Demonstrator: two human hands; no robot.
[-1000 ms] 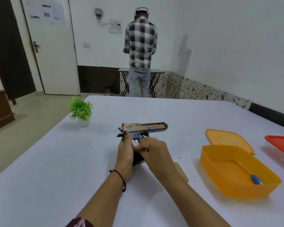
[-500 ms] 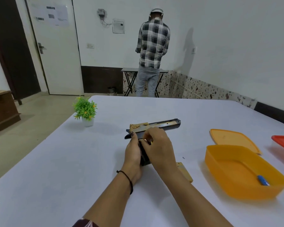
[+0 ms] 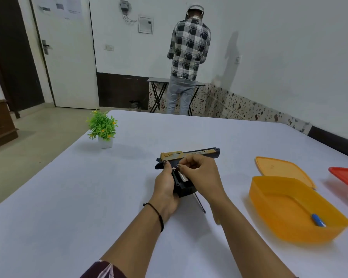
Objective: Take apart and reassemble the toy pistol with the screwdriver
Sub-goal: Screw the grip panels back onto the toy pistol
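Black plastic of the toy pistol (image 3: pixel 187 157) is sitting between both hands near the middle of the white surface (image 3: pixel 68 197). The left hand (image 3: pixel 165 183) is closing its grip around the rear of the frame, thumb up on the back end. The right hand (image 3: pixel 201 173) is pinching narrow over the handle, where a pale metallic part is showing; what it holds cannot be told. Compared with a second ago, the right hand is sitting higher on the body, and a thin dark shaft, probably the screwdriver (image 3: pixel 200 203), is now lying exposed beside the wrist. Likely the work is continuing by hand.

Around: orange tub (image 3: pixel 269 223) with a blue item (image 3: pixel 317 220), its lid (image 3: pixel 279 167), a potted plant (image 3: pixel 102 127). Nothing is obstructing.
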